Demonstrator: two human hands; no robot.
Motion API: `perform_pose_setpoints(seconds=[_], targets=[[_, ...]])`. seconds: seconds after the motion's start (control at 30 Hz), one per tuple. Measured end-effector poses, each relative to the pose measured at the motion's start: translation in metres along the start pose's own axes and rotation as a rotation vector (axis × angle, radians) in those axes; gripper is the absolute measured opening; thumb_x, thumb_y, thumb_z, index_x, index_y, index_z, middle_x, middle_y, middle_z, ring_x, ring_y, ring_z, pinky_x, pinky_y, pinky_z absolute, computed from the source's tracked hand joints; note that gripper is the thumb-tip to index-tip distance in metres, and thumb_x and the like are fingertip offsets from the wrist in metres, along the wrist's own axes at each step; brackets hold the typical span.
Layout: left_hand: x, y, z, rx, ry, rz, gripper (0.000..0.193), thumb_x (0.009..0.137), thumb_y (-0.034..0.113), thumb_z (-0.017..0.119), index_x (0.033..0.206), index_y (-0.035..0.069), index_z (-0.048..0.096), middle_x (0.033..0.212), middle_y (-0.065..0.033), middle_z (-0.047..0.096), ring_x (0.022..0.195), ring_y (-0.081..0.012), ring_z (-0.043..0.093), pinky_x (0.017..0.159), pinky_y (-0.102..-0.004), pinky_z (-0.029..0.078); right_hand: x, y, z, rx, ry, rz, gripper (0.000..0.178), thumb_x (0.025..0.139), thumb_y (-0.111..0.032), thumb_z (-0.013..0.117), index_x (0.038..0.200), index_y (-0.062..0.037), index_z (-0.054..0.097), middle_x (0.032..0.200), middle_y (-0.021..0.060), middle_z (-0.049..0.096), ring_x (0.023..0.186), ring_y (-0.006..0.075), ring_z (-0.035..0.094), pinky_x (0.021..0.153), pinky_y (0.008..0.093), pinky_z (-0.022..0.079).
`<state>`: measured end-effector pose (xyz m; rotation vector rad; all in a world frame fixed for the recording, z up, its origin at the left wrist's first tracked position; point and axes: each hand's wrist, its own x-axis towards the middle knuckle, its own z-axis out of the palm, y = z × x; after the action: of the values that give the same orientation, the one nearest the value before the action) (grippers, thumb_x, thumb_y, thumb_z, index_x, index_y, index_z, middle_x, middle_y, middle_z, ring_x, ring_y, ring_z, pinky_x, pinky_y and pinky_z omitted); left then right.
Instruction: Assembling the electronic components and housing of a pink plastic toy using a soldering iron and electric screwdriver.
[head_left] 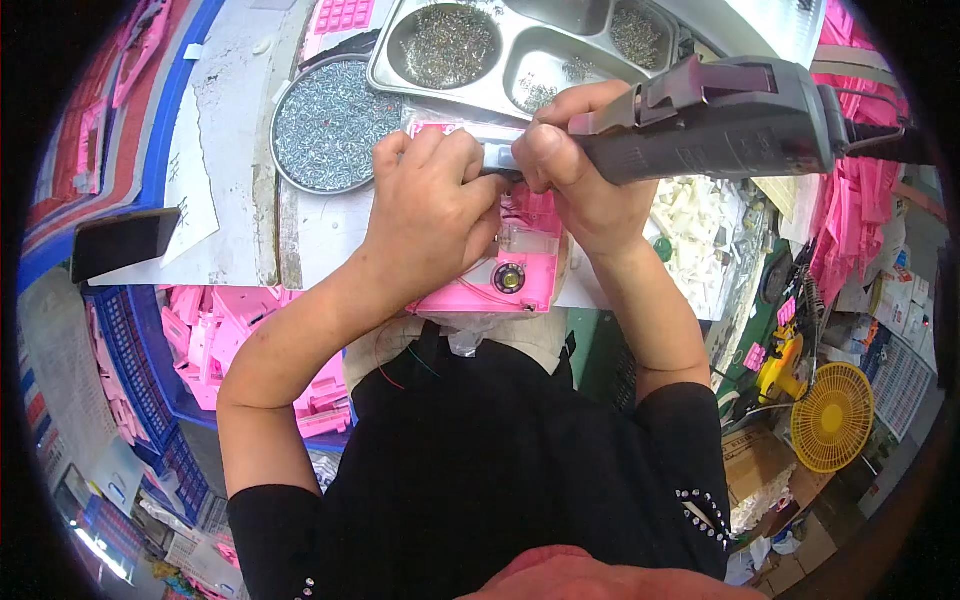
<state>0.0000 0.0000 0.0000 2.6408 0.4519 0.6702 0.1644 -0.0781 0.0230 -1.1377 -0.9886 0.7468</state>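
A black and grey electric screwdriver (715, 125) lies nearly level in my right hand (590, 175), whose fingers and thumb wrap its front end. Its metal nose (497, 157) points left, toward my left hand (432, 195). The left fingers are curled closed beside that nose, and whatever they pinch is hidden beneath them. Under both hands sits a pink plastic housing (530, 270) at the bench's near edge. A small round black part with a yellowish centre (509, 277) is set in it, with thin wires beside it.
Beyond my left hand stands a round dish of small silvery screws (335, 125). A metal compartment tray (490, 85) holds more small metal parts. White plastic pieces (695, 235) are heaped on the right. Pink parts fill a blue crate (185, 380) at lower left. A dark phone (122, 243) leans at the left.
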Motion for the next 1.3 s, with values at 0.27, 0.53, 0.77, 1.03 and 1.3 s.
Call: perform_pose_setpoints(seconds=[0.27, 0.53, 0.77, 1.03, 1.3], targets=[[-0.002, 0.004, 0.001, 0.019, 0.006, 0.001, 0.02, 0.073, 0.017, 0.076, 0.092, 0.013, 0.075, 0.088, -0.0019, 0.046, 0.089, -0.0231, 0.051, 0.087, -0.0434, 0.031, 0.001, -0.002, 0.0, 0.006, 0.035, 0.052, 0.022, 0.093, -0.004, 0.07, 0.108, 0.0006, 0.054, 0.075, 0.0089, 0.058, 0.06, 0.0154, 0.056, 0.056, 0.0318, 0.048], [-0.002, 0.004, 0.003, 0.012, -0.01, -0.023, 0.02, 0.075, 0.017, 0.075, 0.094, 0.013, 0.075, 0.094, -0.0029, 0.049, 0.093, -0.024, 0.052, 0.089, -0.044, 0.031, 0.003, -0.006, -0.003, 0.038, 0.029, 0.075, 0.023, 0.093, -0.005, 0.07, 0.11, 0.0005, 0.055, 0.078, 0.009, 0.058, 0.061, 0.0163, 0.057, 0.056, 0.0313, 0.048], [-0.003, 0.003, 0.004, -0.028, 0.004, -0.048, 0.019, 0.075, 0.016, 0.074, 0.094, 0.012, 0.075, 0.097, -0.004, 0.051, 0.095, -0.0259, 0.053, 0.09, -0.0444, 0.033, 0.004, -0.002, 0.001, 0.067, 0.039, 0.03, 0.022, 0.094, -0.005, 0.07, 0.109, 0.0007, 0.055, 0.077, 0.0097, 0.06, 0.06, 0.0163, 0.057, 0.056, 0.0309, 0.049], [-0.006, -0.001, 0.004, -0.145, 0.054, -0.051, 0.018, 0.076, 0.006, 0.071, 0.093, 0.009, 0.07, 0.096, -0.0057, 0.056, 0.092, -0.0267, 0.056, 0.089, -0.0423, 0.038, 0.001, -0.001, 0.0, 0.147, 0.038, 0.047, 0.021, 0.094, -0.005, 0.069, 0.108, -0.0001, 0.054, 0.073, 0.0097, 0.059, 0.058, 0.0156, 0.055, 0.055, 0.0322, 0.047], [-0.009, -0.004, 0.007, -0.171, 0.168, -0.068, 0.02, 0.078, 0.002, 0.069, 0.097, 0.007, 0.067, 0.101, -0.0064, 0.061, 0.095, -0.0263, 0.06, 0.091, -0.0413, 0.038, -0.003, 0.009, 0.001, -0.041, -0.054, -0.092, 0.023, 0.095, -0.005, 0.072, 0.108, -0.0007, 0.053, 0.079, 0.0108, 0.062, 0.063, 0.0154, 0.058, 0.058, 0.0311, 0.05]])
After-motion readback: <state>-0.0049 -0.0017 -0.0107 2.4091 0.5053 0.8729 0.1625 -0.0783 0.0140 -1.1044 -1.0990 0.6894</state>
